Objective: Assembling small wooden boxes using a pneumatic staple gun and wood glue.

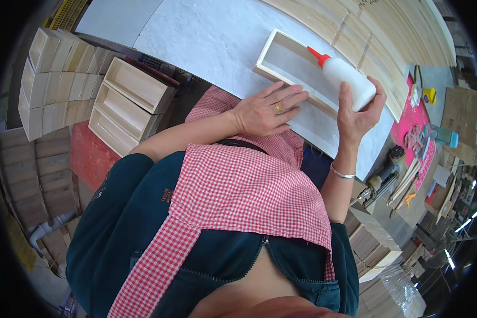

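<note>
My right hand (358,114) is wrapped round a white squeeze bottle (350,80) with a red cone nozzle. The bottle is tilted, and its tip points to the upper left, at the far side of a shallow rectangular wooden frame (265,50). Whether the tip touches the wood I cannot tell. The frame lies on a pale marbled tabletop (206,40), which shows through it. My left hand (270,109) has its fingers stretched out over the frame's near side, palm down, gripping nothing.
Long wooden strips (392,32) and flat boards lie stacked beyond the frame. To the left, wooden boxes (130,100) rest on a red surface, beside a taller box stack (58,85). At right are a power tool (384,172), a clear jar (445,136) and a yellow tape roll (429,96).
</note>
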Motion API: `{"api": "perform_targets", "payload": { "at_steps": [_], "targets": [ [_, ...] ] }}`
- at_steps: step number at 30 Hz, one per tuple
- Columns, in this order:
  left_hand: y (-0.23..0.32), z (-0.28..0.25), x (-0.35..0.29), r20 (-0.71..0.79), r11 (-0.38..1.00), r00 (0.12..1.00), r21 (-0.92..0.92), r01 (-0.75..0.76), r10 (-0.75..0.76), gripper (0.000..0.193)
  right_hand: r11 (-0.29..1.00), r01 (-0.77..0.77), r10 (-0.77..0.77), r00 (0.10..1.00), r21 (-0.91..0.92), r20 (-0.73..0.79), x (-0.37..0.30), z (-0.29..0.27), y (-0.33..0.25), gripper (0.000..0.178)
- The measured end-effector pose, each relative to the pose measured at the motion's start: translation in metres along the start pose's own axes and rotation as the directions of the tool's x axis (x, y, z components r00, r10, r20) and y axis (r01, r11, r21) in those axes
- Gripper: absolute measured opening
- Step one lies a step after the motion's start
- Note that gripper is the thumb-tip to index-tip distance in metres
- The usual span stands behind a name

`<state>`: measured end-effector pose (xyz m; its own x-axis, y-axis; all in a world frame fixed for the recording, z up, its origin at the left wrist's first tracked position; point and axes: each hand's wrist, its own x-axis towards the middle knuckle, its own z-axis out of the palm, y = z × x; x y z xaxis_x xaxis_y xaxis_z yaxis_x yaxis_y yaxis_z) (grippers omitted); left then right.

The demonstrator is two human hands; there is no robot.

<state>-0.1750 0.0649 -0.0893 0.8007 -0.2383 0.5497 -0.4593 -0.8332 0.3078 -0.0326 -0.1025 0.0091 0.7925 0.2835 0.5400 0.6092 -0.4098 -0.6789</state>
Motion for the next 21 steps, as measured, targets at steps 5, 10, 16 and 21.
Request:
{"api": "perform_targets", "payload": {
  "at_steps": [5,10,16,21],
  "targets": [
    [0.002,0.0,0.001,0.007,1.0,1.0,-0.011,0.006,-0.006,0.042,0.996,-0.056,0.053,0.997,-0.062,-0.053,-0.008,-0.029,0.009,0.053],
    [0.003,-0.002,0.002,0.013,1.0,1.0,-0.011,0.009,-0.009,0.042,0.988,-0.066,0.051,0.992,-0.138,-0.115,-0.015,-0.056,0.021,0.052],
    [0.004,-0.001,0.002,0.01,1.0,1.0,0.014,0.013,-0.013,0.042,0.973,-0.092,0.057,0.984,-0.21,-0.168,-0.023,-0.084,0.033,0.049],
    [0.004,0.0,0.002,0.017,1.0,1.0,0.027,0.015,-0.015,0.042,0.959,-0.134,0.086,0.977,-0.249,-0.196,-0.027,-0.103,0.039,0.046]
  ]
}}
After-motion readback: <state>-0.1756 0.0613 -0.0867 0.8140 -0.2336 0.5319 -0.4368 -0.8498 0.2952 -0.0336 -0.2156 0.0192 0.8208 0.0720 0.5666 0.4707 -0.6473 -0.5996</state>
